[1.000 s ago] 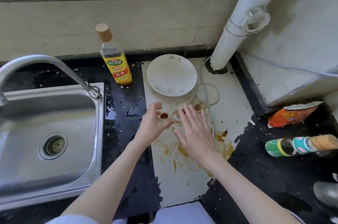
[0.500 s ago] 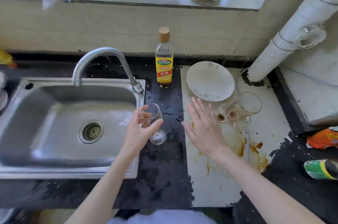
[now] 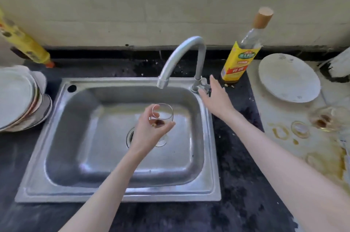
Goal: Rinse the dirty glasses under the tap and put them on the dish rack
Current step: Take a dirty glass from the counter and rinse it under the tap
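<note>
My left hand grips a clear stemmed glass with brown dregs in its bowl, holding it over the steel sink, just below and in front of the tap spout. No water runs from the tap. With straight fingers, my right hand reaches to the tap's base and handle at the sink's right rear corner. Other dirty glasses stand on the stained pale board at the right edge.
A yellow-labelled bottle stands just right of the tap. A white plate lies on the stained board. Stacked plates sit left of the sink, with a yellow bottle behind them. The wall runs close behind.
My left hand has lifted a glass off the board and carried it left over the sink. My right hand has moved from the board to the tap's base.
</note>
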